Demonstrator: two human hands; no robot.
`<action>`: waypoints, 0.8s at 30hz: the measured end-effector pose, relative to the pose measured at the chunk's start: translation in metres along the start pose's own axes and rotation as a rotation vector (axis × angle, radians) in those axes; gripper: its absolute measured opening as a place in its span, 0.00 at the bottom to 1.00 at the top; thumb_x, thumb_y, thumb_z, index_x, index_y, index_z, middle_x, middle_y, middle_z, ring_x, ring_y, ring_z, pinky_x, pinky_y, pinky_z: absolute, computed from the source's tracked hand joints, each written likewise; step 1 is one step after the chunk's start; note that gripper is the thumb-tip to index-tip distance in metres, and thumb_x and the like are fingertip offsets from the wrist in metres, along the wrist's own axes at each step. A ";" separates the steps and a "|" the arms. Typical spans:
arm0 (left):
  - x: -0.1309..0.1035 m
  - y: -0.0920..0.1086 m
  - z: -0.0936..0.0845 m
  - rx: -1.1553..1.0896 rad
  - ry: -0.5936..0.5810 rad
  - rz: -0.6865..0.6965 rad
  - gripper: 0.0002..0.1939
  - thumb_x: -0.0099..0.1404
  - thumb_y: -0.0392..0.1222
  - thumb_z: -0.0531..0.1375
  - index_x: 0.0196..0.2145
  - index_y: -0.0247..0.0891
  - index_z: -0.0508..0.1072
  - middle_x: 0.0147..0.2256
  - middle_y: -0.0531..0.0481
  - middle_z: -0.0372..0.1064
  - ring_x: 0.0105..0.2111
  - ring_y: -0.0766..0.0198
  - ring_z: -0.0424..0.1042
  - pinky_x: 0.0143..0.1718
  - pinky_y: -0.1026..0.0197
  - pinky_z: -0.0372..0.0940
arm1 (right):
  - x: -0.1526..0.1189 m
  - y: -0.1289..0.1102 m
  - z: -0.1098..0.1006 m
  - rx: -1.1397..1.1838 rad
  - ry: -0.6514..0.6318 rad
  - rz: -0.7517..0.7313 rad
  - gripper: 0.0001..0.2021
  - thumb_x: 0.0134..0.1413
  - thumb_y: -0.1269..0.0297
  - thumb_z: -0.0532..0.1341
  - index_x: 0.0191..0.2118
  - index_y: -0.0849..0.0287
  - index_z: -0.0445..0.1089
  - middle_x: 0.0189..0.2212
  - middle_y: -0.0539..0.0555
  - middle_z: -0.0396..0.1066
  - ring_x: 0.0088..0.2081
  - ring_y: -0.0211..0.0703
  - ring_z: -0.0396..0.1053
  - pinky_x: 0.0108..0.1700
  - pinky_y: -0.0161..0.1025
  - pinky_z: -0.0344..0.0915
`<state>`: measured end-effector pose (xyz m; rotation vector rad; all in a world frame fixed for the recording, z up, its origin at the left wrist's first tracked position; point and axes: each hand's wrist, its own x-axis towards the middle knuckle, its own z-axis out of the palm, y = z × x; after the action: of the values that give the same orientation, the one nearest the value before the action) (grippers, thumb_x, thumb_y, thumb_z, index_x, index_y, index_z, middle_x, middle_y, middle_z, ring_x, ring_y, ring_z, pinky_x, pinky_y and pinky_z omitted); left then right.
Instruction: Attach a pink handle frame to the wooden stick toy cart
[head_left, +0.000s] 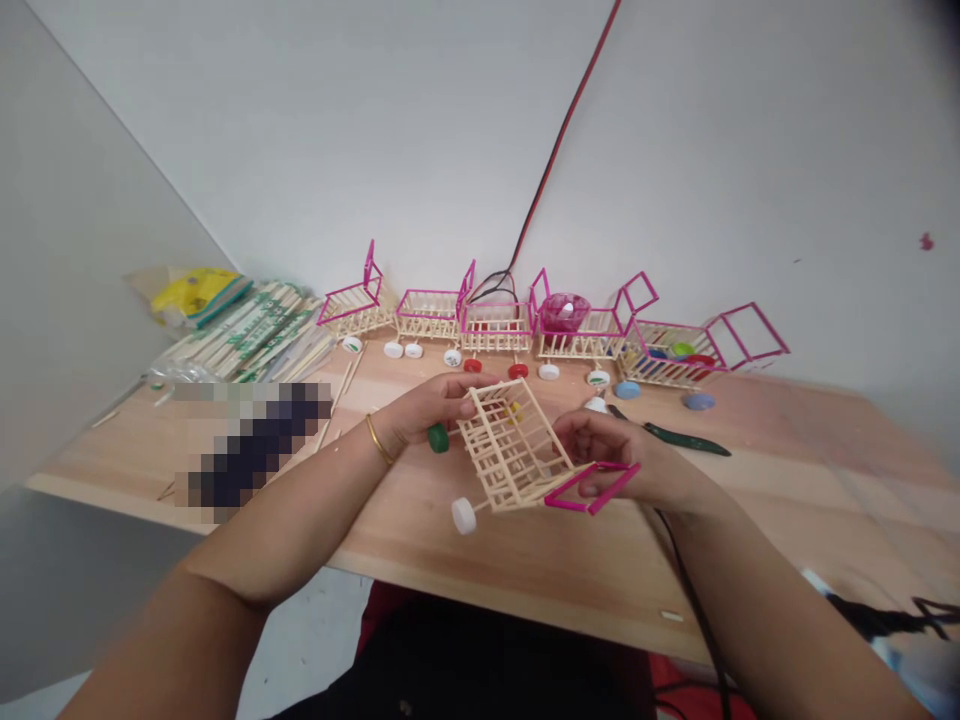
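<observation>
Both my hands hold a small model cart built of pale wooden sticks, tilted above the wooden table. My left hand grips its upper left edge, close to a green bottle-cap wheel. My right hand holds the side with the pink stick handle. A white cap wheel hangs at the cart's lower left corner. A gold bangle sits on my left wrist.
Several finished stick carts with pink frames and cap wheels line the wall. Packs of chopsticks and a yellow packet lie at back left. A dark green tool lies right of my hands. A red-black cable runs down the wall.
</observation>
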<state>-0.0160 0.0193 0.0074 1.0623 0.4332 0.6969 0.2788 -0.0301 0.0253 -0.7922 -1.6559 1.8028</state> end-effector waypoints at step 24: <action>0.001 0.001 0.004 0.023 -0.014 0.024 0.38 0.48 0.54 0.76 0.54 0.37 0.76 0.49 0.38 0.77 0.43 0.58 0.78 0.44 0.60 0.71 | 0.001 -0.002 0.007 -0.013 0.023 0.107 0.25 0.44 0.62 0.76 0.48 0.58 0.71 0.40 0.55 0.75 0.40 0.40 0.75 0.38 0.36 0.72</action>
<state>-0.0131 0.0174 0.0100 1.0944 0.4182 0.7069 0.2732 -0.0334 0.0276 -0.9196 -1.6398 1.8492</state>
